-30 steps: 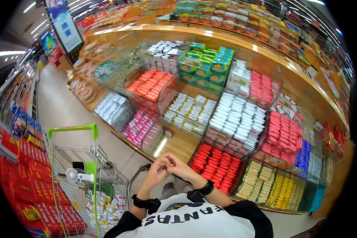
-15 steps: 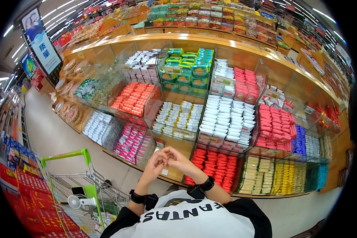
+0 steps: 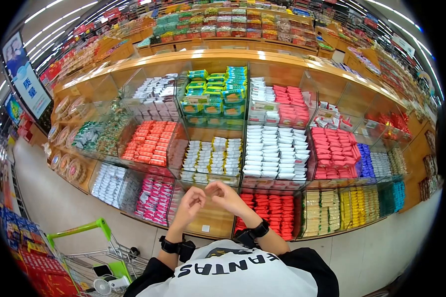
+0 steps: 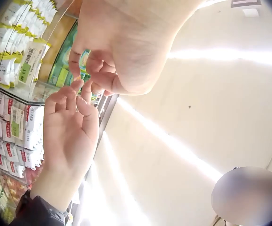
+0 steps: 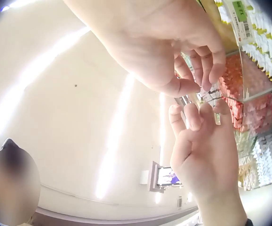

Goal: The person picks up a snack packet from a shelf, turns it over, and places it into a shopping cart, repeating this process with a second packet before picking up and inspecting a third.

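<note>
My left hand [image 3: 190, 205] and right hand [image 3: 228, 199] hover in front of my chest, fingers loosely bent, with nothing held. In the left wrist view, the left hand [image 4: 126, 47] comes down from the top, its fingertips close to those of the right hand [image 4: 69, 129]. Past the hands stands a bin of white and yellow packets [image 3: 203, 159]. Red packets [image 3: 277, 210] lie in a low bin by the right forearm, and pink packets [image 3: 154, 198] left of the left hand. Below the hands, a small white card [image 3: 205, 228] lies on a wooden base.
Clear-walled bins hold white packets [image 3: 275, 151], orange packets [image 3: 151, 143] and green-and-yellow packs [image 3: 213, 91]. At the lower left stands a shopping cart [image 3: 79, 228] with a small white fan [image 3: 102, 285] on it. Tiled floor [image 3: 109, 210] runs along the display's front.
The head view has turned, so the bins shift left and the cart drops lower left. My hands, earlier touching at the fingers, have come slightly apart.
</note>
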`<move>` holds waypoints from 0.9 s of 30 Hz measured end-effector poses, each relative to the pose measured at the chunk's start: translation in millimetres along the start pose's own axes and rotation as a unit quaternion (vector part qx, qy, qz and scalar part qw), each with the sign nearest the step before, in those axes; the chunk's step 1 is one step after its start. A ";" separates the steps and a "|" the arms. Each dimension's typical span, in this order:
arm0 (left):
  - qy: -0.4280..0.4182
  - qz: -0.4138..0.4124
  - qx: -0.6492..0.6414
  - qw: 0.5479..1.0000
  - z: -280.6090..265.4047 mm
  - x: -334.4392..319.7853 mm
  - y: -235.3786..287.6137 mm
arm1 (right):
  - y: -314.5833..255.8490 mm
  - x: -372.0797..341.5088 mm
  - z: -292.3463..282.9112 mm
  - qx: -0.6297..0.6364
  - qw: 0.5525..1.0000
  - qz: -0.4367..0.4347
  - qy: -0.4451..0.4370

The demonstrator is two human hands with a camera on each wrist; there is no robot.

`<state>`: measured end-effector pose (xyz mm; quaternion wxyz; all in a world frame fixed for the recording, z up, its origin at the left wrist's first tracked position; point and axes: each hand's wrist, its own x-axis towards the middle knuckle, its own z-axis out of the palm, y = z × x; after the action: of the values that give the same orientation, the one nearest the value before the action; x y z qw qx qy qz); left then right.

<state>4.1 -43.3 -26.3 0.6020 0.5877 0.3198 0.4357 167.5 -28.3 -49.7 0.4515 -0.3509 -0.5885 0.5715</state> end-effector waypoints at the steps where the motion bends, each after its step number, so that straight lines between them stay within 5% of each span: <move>1: 0.001 -0.005 -0.003 1.000 -2.8 3.2 -0.2 | -2.3 1.5 -3.0 -0.007 1.000 0.003 0.016; 27: -0.089 0.079 0.105 0.987 -74.5 121.9 11.2 | -23.1 63.4 -70.1 -0.136 0.967 -0.044 0.209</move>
<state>-13.7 97.7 -7.5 0.5267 0.7073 0.2616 0.3923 213.2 53.2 -22.9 0.5371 -0.4946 -0.5683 0.3793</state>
